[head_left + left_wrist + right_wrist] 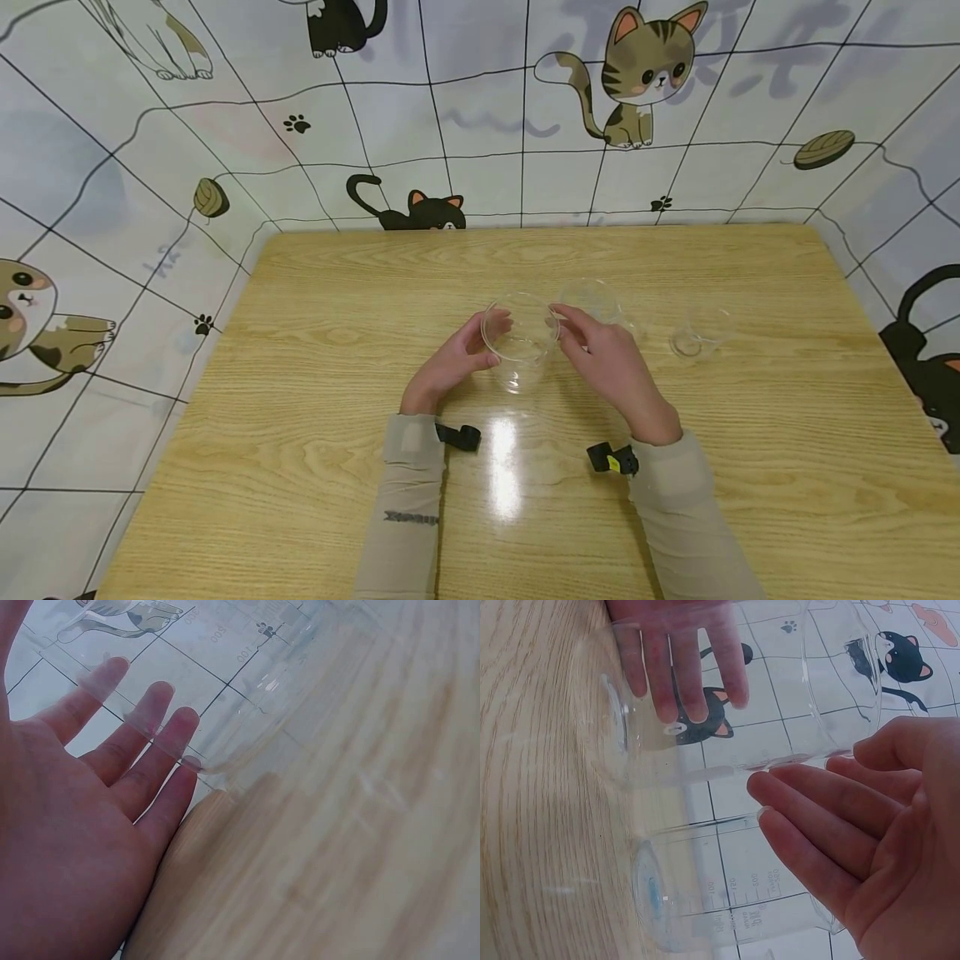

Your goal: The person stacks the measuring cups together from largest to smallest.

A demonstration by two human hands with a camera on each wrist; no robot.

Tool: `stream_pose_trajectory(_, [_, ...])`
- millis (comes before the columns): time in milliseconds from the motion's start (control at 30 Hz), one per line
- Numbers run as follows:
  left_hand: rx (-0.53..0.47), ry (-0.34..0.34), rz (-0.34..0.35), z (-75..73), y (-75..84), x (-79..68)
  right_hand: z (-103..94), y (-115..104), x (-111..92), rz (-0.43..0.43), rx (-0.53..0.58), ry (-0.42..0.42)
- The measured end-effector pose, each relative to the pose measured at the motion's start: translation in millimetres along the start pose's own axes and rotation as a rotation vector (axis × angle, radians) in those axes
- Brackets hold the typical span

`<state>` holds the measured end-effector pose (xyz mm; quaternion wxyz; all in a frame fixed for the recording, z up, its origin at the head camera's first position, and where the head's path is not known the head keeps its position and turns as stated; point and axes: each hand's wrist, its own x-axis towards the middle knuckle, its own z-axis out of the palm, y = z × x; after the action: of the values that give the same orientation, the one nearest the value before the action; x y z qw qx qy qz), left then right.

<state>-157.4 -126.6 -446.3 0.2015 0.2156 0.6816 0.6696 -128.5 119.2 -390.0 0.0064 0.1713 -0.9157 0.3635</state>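
A large clear glass beaker (513, 375) stands on the wooden table between both hands, its round mouth upward. On its left side is my left hand (448, 360), fingers spread and nearly straight along the glass; the left wrist view shows the palm of the left hand (82, 825) and printed measuring marks. At the beaker's right side, near the rim, my right hand (617, 367) touches the wall with relaxed fingertips. In the right wrist view, the thumb of the right hand (855, 840) lies by the rim of the large beaker (810, 675).
Behind the right hand is another clear beaker (592, 292), partly hidden. A smaller clear beaker (693, 337) stands farther right. The table (300, 458) meets cat-printed wall sheets (480, 125) at its back and sides. Clear glass edges are faint against the wood.
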Motion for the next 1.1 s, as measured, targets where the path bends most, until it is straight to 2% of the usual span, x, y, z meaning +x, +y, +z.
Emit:
stream_pose_trajectory(267, [-0.020,-0.003,0.003,2.5,8.2,-1.1,-1.3,-0.8,0.7,0.010,0.013,-0.005])
stream_pose_trajectory(533, [-0.011,-0.015,0.025,1.7,6.2,-0.4,-0.4,0.0,0.5,0.004,0.003,0.001])
stream_pose_trajectory(1100, [0.006,0.008,0.005,1.6,7.0,-2.3,0.3,-0.1,-0.3,0.018,0.003,-0.006])
